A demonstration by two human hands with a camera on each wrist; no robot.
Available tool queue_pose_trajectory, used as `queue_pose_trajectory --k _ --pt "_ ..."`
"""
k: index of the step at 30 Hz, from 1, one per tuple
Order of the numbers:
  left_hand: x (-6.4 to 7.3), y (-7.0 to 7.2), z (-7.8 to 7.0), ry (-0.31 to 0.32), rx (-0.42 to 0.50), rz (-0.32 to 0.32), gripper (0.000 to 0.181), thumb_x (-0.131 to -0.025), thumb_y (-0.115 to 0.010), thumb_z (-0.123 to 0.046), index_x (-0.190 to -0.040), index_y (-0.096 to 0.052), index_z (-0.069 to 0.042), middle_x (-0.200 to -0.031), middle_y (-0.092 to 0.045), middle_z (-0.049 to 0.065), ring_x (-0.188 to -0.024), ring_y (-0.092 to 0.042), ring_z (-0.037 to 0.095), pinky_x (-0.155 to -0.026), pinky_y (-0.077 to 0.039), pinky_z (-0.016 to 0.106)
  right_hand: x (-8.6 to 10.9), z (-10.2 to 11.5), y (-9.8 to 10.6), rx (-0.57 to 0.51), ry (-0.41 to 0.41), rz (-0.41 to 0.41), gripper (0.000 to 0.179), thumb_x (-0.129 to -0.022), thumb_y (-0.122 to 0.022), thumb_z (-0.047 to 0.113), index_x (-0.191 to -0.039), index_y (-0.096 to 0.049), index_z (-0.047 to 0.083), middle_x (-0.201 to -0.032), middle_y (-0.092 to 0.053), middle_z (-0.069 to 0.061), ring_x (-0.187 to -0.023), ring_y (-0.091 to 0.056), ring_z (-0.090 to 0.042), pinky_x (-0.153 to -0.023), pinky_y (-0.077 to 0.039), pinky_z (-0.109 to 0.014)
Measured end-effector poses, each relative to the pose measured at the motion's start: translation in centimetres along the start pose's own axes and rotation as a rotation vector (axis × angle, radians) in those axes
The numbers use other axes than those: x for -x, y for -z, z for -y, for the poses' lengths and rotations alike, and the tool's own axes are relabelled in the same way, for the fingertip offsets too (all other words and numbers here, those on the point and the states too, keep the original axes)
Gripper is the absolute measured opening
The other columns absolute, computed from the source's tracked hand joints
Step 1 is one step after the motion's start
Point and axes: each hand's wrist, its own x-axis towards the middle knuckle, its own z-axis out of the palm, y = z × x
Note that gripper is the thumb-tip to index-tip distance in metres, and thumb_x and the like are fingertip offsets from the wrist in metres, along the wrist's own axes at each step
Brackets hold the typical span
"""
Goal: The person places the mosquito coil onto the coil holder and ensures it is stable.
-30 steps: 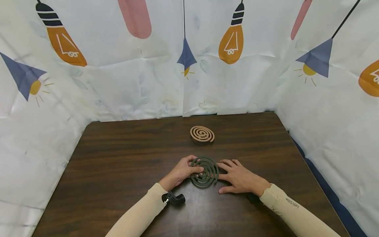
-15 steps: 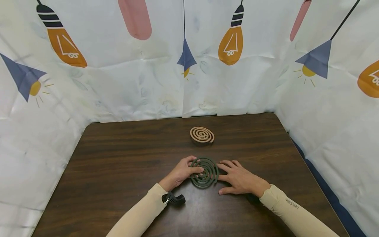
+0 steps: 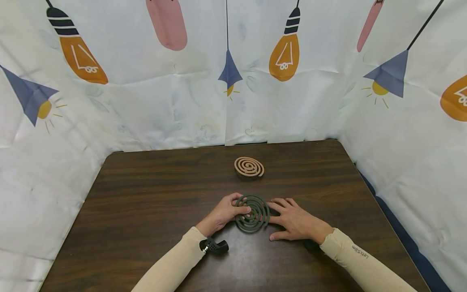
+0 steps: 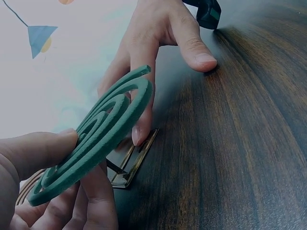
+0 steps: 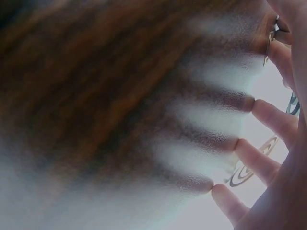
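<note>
Coil [image 4: 108, 142] tilts above a metal stand [image 4: 123, 183] on the tabletop [image 3: 164, 190], pinched in the left hand [image 3: 224, 211]; right hand [image 3: 294, 219] rests nearby, fingers spread; too hard a squeeze could snap it

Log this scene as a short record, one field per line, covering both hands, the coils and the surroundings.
Left hand: pinches the green coil, thumb on its upper face
Right hand: fingers spread, fingertips resting on the table
Metal frame: below the green coil, beside a right fingertip; contact unclear
Tan coil: near the table's far edge, apart from both hands
Surface: dark wood-grain
Backdrop: white cloth, printed in orange, blue and pink
</note>
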Motion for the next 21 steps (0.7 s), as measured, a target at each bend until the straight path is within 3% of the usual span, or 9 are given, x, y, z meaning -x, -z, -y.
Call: queue_pose_trajectory --k 9,21 --pt "-0.14 -0.05 0.12 0.005 0.035 -0.004 0.041 -0.094 -0.075 -0.008 -0.128 -0.054 0.002 -0.087 -0.074 -0.005 -0.075 -0.074 0.008 -0.065 -0.059 0.023 0.01 0.04 -0.01 -0.004 -0.001 -0.005 0.065 -0.096 -0.043 0.076 -0.154 -0.044 0.046 -0.163 -0.042 -0.008 -0.147 -0.041 -0.035 -0.108 -0.044 -0.061" --pt "-0.07 0.12 0.00 0.007 0.006 0.002 0.043 -0.094 -0.075 -0.011 -0.129 -0.054 0.002 -0.087 -0.075 -0.003 -0.074 -0.074 0.008 -0.065 -0.059 0.023 0.01 0.03 0.06 -0.004 -0.001 -0.001 0.066 -0.096 -0.041 0.077 -0.154 -0.043 0.047 -0.163 -0.041 -0.007 -0.148 -0.040 -0.035 -0.109 -0.043 -0.061"
